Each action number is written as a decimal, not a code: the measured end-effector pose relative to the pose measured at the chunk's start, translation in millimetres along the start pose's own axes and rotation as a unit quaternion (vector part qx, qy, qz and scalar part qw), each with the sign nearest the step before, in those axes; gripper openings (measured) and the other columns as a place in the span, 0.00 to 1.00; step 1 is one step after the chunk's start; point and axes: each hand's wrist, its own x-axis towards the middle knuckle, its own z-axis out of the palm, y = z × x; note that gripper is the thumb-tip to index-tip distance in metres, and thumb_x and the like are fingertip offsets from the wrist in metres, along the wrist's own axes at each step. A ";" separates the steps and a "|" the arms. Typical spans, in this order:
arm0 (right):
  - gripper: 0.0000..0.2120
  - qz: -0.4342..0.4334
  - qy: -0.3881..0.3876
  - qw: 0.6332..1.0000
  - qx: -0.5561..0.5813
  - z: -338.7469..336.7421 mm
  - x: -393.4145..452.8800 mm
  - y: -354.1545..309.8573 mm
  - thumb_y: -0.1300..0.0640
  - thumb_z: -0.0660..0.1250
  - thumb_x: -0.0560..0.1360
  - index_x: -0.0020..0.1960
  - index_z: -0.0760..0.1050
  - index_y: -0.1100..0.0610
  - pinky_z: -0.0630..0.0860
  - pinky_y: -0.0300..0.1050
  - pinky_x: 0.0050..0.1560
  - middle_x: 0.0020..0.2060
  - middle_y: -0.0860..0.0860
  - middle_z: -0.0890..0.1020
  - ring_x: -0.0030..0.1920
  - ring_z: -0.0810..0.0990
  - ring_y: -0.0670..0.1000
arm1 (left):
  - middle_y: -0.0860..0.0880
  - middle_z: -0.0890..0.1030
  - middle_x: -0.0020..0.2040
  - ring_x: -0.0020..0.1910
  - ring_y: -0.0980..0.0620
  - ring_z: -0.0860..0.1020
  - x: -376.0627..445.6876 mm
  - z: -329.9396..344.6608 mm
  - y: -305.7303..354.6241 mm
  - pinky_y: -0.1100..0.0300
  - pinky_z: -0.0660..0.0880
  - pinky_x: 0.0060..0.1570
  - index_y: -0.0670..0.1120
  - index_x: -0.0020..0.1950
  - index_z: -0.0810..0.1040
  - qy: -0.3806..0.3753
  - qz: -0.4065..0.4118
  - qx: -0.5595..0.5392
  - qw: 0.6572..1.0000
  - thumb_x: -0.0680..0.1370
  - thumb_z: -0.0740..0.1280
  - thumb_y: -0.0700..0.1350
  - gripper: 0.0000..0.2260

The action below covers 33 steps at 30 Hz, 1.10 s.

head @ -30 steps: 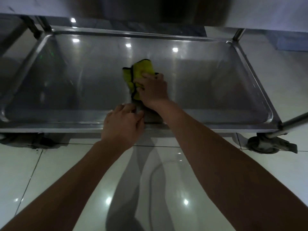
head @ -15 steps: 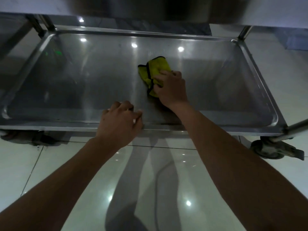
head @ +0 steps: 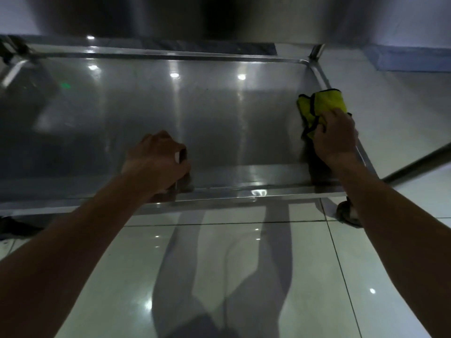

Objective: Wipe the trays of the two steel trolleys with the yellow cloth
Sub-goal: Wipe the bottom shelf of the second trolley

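A low steel trolley tray fills the upper half of the head view, its shiny floor reflecting ceiling lights. The yellow cloth, edged in black, lies crumpled against the tray's right wall. My right hand presses down on the cloth's near part, fingers closed over it. My left hand grips the tray's front rim near the middle, fingers curled over the edge into the tray.
An upper steel shelf overhangs the tray at the top. A trolley wheel sits under the front right corner, and a steel bar slants away on the right. Glossy white floor tiles lie below.
My right hand has slid the cloth from the tray's middle to its right wall. My left hand has kept its hold on the front rim. The view has shifted.
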 end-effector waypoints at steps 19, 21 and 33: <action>0.19 -0.141 -0.124 0.980 0.067 68.7 -1.0 -223.1 0.54 0.62 0.76 0.66 0.75 0.47 0.65 0.53 0.68 0.73 0.53 0.69 0.72 0.65 0.59 | 0.45 0.71 0.67 0.70 0.42 0.66 -2.7 5.7 -8.4 0.45 0.69 0.65 0.51 0.73 0.66 -0.093 0.077 0.078 0.990 0.81 0.46 0.57 0.24; 0.20 -0.205 -0.156 0.963 0.080 76.8 -6.8 -260.7 0.53 0.62 0.76 0.68 0.74 0.46 0.63 0.54 0.69 0.74 0.53 0.68 0.73 0.64 0.58 | 0.45 0.67 0.73 0.72 0.42 0.64 -7.3 7.6 -12.2 0.44 0.66 0.68 0.50 0.75 0.67 -0.083 0.068 0.034 0.994 0.82 0.53 0.55 0.23; 0.19 -0.240 -0.173 0.953 0.070 69.1 -1.1 -247.9 0.54 0.59 0.80 0.71 0.71 0.49 0.63 0.58 0.69 0.74 0.53 0.66 0.73 0.63 0.59 | 0.47 0.63 0.76 0.75 0.42 0.60 -13.1 2.8 -10.2 0.43 0.65 0.70 0.55 0.79 0.61 -0.084 0.046 0.046 0.994 0.82 0.48 0.59 0.26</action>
